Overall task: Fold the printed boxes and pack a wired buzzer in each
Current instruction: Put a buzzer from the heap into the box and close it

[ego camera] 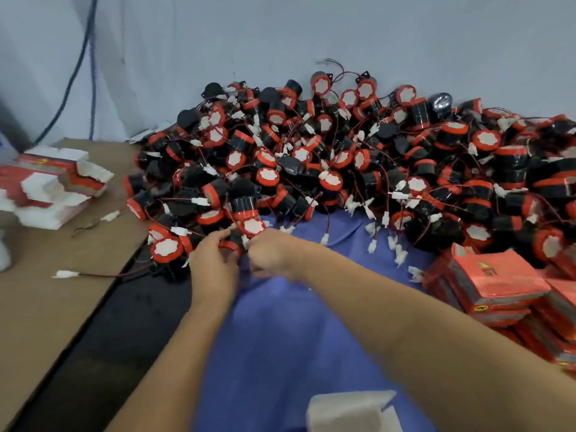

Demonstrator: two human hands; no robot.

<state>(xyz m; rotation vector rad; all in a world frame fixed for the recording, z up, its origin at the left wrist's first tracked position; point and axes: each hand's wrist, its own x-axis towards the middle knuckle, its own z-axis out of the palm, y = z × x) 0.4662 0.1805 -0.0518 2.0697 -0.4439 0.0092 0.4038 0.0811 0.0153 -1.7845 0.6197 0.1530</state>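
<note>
White box point(349, 411) nearest, 6 o'clock, untouched. At centre, on the front edge of the pile point(343, 157), the buzzer point(232, 243): my left hand point(212, 263) grips its black body. My right hand point(271, 254) is curled beside it, too blurred to tell what it pinches. Probably light, rigid plastic. The thin wire snags, so hold the body, not the lead. Packed boxes point(492, 282) at 3, flat blanks point(59, 185) at 9.

The buzzer pile point(343, 157) lies on the cloth point(296, 338), against the wall point(311, 32). Left of the pile you have flat boxes point(56, 185) stacked on a cardboard sheet point(46, 300); right of it, closed boxes point(498, 285). Before the pile, nearest you, sits one box point(352, 410). At the pile's near edge your left hand point(215, 263) holds a buzzer point(232, 241).
</note>
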